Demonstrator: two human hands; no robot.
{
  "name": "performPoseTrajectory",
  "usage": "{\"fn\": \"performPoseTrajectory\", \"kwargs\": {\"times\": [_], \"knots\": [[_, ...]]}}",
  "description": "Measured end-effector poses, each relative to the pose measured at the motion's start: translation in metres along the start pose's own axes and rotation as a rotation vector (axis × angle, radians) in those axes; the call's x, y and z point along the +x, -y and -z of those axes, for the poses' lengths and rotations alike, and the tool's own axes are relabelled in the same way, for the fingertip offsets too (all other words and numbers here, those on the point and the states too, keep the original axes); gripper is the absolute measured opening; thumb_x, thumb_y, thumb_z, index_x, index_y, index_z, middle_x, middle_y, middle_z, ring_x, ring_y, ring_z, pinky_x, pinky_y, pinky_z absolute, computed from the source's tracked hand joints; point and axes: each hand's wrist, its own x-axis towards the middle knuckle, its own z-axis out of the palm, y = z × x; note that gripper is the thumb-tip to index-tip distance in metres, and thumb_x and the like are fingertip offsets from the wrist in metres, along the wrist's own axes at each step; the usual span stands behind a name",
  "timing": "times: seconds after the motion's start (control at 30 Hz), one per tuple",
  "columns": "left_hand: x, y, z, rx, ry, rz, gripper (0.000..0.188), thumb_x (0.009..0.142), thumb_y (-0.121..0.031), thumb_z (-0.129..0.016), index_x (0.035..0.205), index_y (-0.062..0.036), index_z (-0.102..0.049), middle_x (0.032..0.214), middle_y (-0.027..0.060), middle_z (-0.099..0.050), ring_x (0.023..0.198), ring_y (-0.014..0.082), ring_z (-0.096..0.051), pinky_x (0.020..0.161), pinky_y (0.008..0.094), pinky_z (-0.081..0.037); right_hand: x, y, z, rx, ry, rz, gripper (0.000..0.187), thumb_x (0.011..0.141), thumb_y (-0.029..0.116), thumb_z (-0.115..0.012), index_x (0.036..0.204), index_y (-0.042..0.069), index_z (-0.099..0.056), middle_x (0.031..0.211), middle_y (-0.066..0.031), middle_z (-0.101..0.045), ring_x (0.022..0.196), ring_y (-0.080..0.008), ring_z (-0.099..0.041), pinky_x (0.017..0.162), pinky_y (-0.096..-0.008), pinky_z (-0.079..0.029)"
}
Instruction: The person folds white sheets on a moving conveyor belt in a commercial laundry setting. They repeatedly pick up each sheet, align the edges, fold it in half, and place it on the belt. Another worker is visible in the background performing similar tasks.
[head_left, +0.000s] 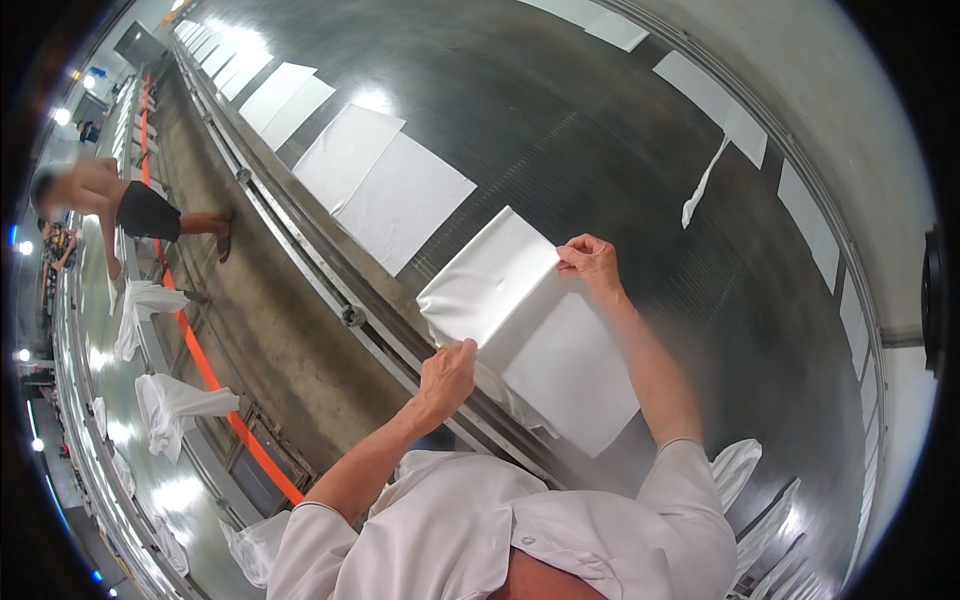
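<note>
Between my two hands a white fabric panel (490, 275) is stretched, its surface slightly rippled. My left hand (447, 380) pinches its near left corner beside the table's edge. At the other end of the same edge, my right hand (590, 265) grips the cloth between thumb and fingers. Under and beside it, another smooth white panel (575, 365) lies flat on the long dark table (620, 160). Whether the two panels are joined I cannot tell. Small parts of the fingertips are hidden by the cloth.
Overlapping white panels (390, 180) lie farther along the table. A narrow white strip (705, 185) hangs off a panel at its far side. Metal rails (350, 315) run along the near edge. Across the aisle, a person (110, 200) bends over another table with draped white cloths (180, 405).
</note>
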Motion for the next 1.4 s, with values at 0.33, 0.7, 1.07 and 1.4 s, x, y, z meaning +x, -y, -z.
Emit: {"fn": "performPoseTrajectory", "kwargs": {"times": [0.33, 0.7, 1.07, 1.4], "knots": [[0.000, -0.037, -0.020, 0.026, 0.203, -0.052, 0.011, 0.090, -0.004, -0.057, 0.099, 0.0000, -0.053, 0.090, 0.0202, -0.067, 0.086, 0.0433, -0.067, 0.075, 0.0522, -0.053, -0.012, -0.027, 0.034, -0.228, -0.160, 0.176, 0.005, 0.081, -0.001, -0.065, 0.086, 0.001, -0.065, 0.074, -0.0026, -0.065, 0.061, -0.0088, -0.062, 0.053, -0.0253, -0.055], [0.011, -0.099, -0.031, -0.097, 0.429, -0.062, 0.022, 0.082, -0.002, -0.061, 0.102, 0.0049, -0.052, 0.081, 0.0230, -0.067, 0.082, 0.0449, -0.067, 0.075, 0.0525, -0.053, -0.004, -0.023, 0.075, -0.456, -0.023, 0.271, 0.012, 0.083, -0.002, -0.059, 0.090, 0.001, -0.069, 0.073, -0.0050, -0.068, 0.063, -0.0115, -0.062, 0.059, -0.0291, -0.052], [0.021, -0.091, -0.047, -0.011, 0.444, -0.108, 0.030, 0.080, -0.001, -0.065, 0.107, 0.0041, -0.052, 0.083, 0.0221, -0.067, 0.082, 0.0435, -0.069, 0.072, 0.0522, -0.053, -0.007, -0.040, 0.073, -0.784, -0.090, 0.554, 0.012, 0.079, -0.003, -0.056, 0.078, 0.004, -0.066, 0.079, -0.0108, -0.061, 0.074, -0.0299, -0.063, 0.068, -0.0427, -0.051], [0.005, -0.080, -0.037, -0.131, 0.195, -0.040, 0.026, 0.093, -0.011, -0.064, 0.116, -0.0029, -0.055, 0.099, 0.0199, -0.068, 0.084, 0.0444, -0.067, 0.076, 0.0509, -0.054, -0.048, -0.056, 0.023, -1.215, -0.326, 0.660, 0.052, 0.100, 0.031, -0.059, 0.141, -0.001, -0.050, 0.148, -0.0190, -0.047, 0.140, -0.0412, -0.040, 0.113, -0.0525, -0.035]]}}
